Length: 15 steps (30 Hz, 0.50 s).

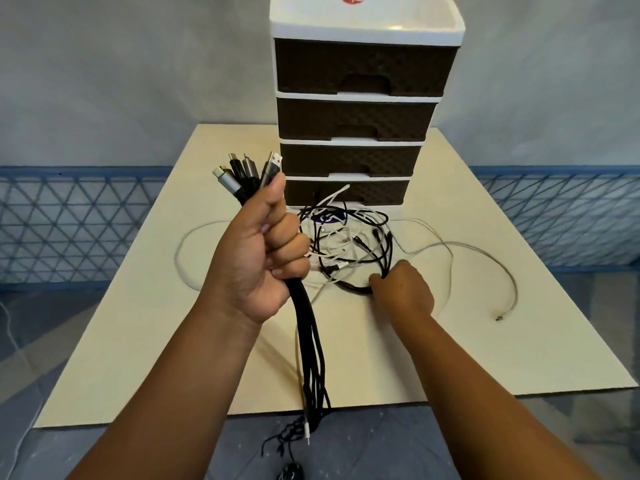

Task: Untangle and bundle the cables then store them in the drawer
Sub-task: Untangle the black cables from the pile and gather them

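Note:
My left hand is raised above the table and grips a bundle of black cables. Their plugs stick up out of the fist, and the loose ends hang down past the table's front edge. My right hand rests low on the table, its fingers curled round black cables at the near edge of a tangled pile of black and white cables. Behind the pile stands a white drawer unit with brown drawers, all closed.
A long grey-white cable loops across the right of the cream table and ends in a plug near its right side. Another pale loop lies left of my left hand. Blue lattice fencing runs behind the table.

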Motion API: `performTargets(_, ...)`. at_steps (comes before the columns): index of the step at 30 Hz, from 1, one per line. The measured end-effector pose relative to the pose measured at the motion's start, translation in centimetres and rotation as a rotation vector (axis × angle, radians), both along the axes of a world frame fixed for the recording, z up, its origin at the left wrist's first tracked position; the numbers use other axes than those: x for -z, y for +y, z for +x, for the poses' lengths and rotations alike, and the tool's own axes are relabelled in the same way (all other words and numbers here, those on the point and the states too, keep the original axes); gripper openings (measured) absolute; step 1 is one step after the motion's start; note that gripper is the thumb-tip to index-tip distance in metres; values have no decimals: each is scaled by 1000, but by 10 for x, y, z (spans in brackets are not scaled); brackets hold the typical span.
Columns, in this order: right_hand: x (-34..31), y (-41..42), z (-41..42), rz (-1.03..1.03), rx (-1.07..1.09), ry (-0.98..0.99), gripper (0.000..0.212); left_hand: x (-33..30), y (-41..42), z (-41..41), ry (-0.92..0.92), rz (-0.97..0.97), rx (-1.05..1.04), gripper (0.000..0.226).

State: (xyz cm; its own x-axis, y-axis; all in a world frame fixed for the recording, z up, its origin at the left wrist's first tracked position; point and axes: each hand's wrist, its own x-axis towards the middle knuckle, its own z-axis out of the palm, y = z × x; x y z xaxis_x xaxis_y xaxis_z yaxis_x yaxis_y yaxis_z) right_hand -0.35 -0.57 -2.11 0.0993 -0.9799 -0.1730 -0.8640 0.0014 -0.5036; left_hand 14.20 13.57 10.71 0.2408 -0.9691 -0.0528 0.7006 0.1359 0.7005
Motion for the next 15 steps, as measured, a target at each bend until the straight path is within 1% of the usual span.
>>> performTargets(2, 0, -4, -2, 46, 26, -38, 23, 1, -3, 8, -2, 5, 15, 51)
performTargets(3, -1, -5, -3, 82, 49, -111, 26, 1, -4, 11, 0, 6, 22, 51)
performTargets(4, -4, -5, -4, 125, 83, -240, 26, 1, -5, 14, 4, 8, 29, 51)
performTargets(5, -8, -4, -3, 173, 120, -411, 23, 1, -7, 17, 8, 10, 35, 51)
performTargets(7, -24, -2, -4, 288, 200, -763, 12, 0, -11, 23, 12, 14, 46, 50)
performTargets(8, -36, -1, -4, 367, 208, -907, 11, -1, -13, 25, 13, 15, 53, 50)
performTargets(10, -67, -1, -5, 444, 168, -1090, 15, -2, -16, 29, 22, 12, 76, 51)
performTargets(12, -99, -7, -3, 413, 87, -1134, 13, -3, -20, 33, 39, 6, 102, 51)
performTargets(13, -115, -11, 1, 392, 37, -1104, 10, -3, -22, 35, 50, 3, 111, 52)
performTargets(15, -148, -22, 9, 338, -58, -967, 8, -4, -25, 38, 76, -12, 130, 52)
